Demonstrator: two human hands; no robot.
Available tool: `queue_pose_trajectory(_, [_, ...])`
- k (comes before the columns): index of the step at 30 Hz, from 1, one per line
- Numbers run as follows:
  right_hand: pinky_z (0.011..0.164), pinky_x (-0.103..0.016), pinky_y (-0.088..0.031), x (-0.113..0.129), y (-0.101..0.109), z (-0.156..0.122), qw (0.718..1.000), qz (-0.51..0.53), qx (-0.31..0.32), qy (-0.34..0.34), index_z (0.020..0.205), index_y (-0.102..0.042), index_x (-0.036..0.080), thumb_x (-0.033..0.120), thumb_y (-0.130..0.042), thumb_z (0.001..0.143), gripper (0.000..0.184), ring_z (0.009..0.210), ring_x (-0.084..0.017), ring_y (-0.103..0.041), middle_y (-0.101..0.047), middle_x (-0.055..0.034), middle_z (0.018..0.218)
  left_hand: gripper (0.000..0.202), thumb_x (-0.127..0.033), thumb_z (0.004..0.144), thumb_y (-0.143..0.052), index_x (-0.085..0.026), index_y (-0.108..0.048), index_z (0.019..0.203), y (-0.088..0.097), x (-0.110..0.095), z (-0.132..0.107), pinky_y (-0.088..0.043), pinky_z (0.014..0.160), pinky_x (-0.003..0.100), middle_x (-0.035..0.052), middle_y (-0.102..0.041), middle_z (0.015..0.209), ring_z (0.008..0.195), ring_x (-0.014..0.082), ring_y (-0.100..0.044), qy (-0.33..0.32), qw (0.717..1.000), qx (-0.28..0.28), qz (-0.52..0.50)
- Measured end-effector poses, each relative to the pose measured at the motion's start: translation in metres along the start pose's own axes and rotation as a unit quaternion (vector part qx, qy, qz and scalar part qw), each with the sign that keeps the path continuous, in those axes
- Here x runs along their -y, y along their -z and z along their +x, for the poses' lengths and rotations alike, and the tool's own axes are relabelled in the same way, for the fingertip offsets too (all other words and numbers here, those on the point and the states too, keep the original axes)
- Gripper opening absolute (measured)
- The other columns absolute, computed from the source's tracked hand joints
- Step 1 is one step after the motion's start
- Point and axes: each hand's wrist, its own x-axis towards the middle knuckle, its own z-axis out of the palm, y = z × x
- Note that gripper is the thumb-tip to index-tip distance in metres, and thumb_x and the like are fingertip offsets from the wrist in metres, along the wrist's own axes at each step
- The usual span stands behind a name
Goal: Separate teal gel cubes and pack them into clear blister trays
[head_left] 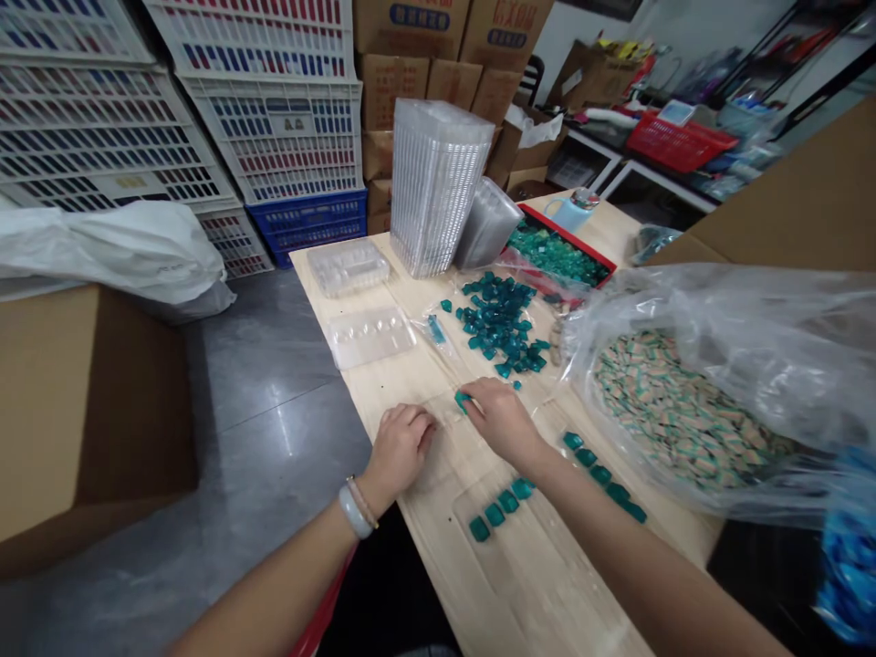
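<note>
Head view: right hand pinches a teal piece at its fingertips, 2 o'clock from the left hand. Left hand curled; cannot tell whether it grips anything. Loose teal pile lies 12 o'clock from right hand.

This looks like a small packing workshop with storage around it. Slatted white crates stand stacked at the far left, with printed cardboard boxes piled beside them. The wooden worktable carries a tall stack of clear plastic trays, loose teal pieces and, on the right, a big plastic bag full of small parts.
</note>
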Motion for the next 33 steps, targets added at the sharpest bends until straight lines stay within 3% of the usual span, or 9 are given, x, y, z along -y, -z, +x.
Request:
queue_pose_trajectory(5, [0.071,-0.028,-0.036,-0.007,-0.004,-0.010,0.993,-0.022,0.051,0.108,0.076,-0.059,0.016,0.008,-0.047,0.077,0.015,0.080,-0.017,-0.048,-0.057,-0.0049,0.076,0.018,-0.020,0.083,-0.042,-0.018,-0.059,0.089,-0.001,0.001,0.000,-0.037,0.080,0.035,0.0055,-0.058,0.088,0.087,0.0186,-0.048,-0.006,1.000,0.004,0.010])
queue_pose_trajectory(11, [0.073,-0.030,-0.036,-0.002,-0.010,-0.005,0.976,-0.074,0.048,0.200,0.082,-0.057,0.014,0.007,-0.046,0.077,0.015,0.079,-0.019,-0.046,-0.056,-0.0065,0.083,0.019,-0.021,0.084,-0.040,-0.016,-0.059,0.086,-0.003,0.004,0.001,-0.037,0.078,0.035,0.0060,-0.058,0.087,0.085,0.0185,-0.048,-0.019,1.000,0.013,0.005])
queue_pose_trajectory(16, [0.072,-0.028,-0.038,-0.013,-0.017,-0.002,0.977,-0.001,0.035,0.208,0.085,-0.058,0.015,0.007,-0.043,0.079,0.018,0.081,-0.017,-0.047,-0.057,-0.0060,0.082,0.016,-0.019,0.081,-0.042,-0.017,-0.058,0.083,0.003,0.000,0.005,-0.038,0.078,0.034,0.0057,-0.057,0.084,0.084,0.0182,-0.049,-0.008,0.999,0.019,-0.043])
queue_pose_trajectory(18, [0.073,-0.030,-0.038,-0.017,-0.021,-0.004,0.982,0.016,0.001,0.187,0.091,-0.058,0.016,0.008,-0.041,0.080,0.022,0.083,-0.017,-0.048,-0.058,-0.0068,0.084,0.017,-0.021,0.082,-0.041,-0.017,-0.056,0.088,0.008,-0.003,0.024,-0.039,0.076,0.031,0.0060,-0.057,0.085,0.082,0.0172,-0.051,0.017,0.997,-0.005,-0.079])
queue_pose_trajectory(21, [0.078,-0.036,-0.036,-0.018,-0.026,-0.010,0.986,-0.012,-0.039,0.162,0.097,-0.058,0.018,0.010,-0.041,0.081,0.025,0.089,-0.021,-0.048,-0.060,-0.0084,0.087,0.034,-0.032,0.083,-0.039,-0.014,-0.044,0.111,0.009,-0.005,0.077,-0.041,0.072,0.030,0.0090,-0.058,0.086,0.080,0.0187,-0.055,0.096,0.990,-0.060,-0.087])
queue_pose_trajectory(23, [0.080,-0.039,-0.034,-0.015,-0.027,-0.015,0.988,-0.032,-0.058,0.142,0.098,-0.058,0.019,0.011,-0.043,0.080,0.025,0.094,-0.023,-0.046,-0.061,-0.0087,0.092,0.053,-0.040,0.080,-0.042,-0.007,-0.034,0.120,0.004,-0.005,0.117,-0.041,0.069,0.033,0.0137,-0.060,0.082,0.079,0.0243,-0.057,0.169,0.983,-0.047,-0.047])
queue_pose_trajectory(26, [0.081,-0.038,-0.034,-0.012,-0.027,-0.022,0.990,-0.034,-0.095,0.102,0.099,-0.058,0.019,0.012,-0.044,0.080,0.024,0.095,-0.022,-0.046,-0.060,-0.0082,0.099,0.051,-0.029,0.078,-0.047,-0.001,-0.034,0.119,-0.006,-0.005,0.163,-0.040,0.068,0.034,0.0203,-0.061,0.083,0.081,0.0287,-0.058,0.218,0.976,-0.017,-0.003])
queue_pose_trajectory(29, [0.080,-0.037,-0.035,-0.010,-0.029,-0.025,0.989,-0.019,-0.121,0.076,0.096,-0.059,0.019,0.017,-0.044,0.082,0.021,0.091,-0.021,-0.048,-0.062,-0.0071,0.094,0.044,-0.014,0.078,-0.041,-0.007,-0.034,0.121,-0.012,-0.012,0.183,-0.040,0.069,0.030,0.0152,-0.061,0.085,0.081,0.0234,-0.059,0.172,0.985,-0.025,-0.012])
queue_pose_trajectory(33, [0.077,-0.035,-0.036,-0.011,-0.029,-0.023,0.990,-0.002,-0.127,0.058,0.087,-0.061,0.020,0.021,-0.046,0.082,0.016,0.085,-0.020,-0.050,-0.063,-0.0058,0.082,0.042,-0.017,0.082,-0.035,-0.018,-0.030,0.124,-0.012,-0.019,0.185,-0.040,0.068,0.024,0.0030,-0.059,0.077,0.072,0.0151,-0.057,0.039,0.989,-0.097,-0.109])
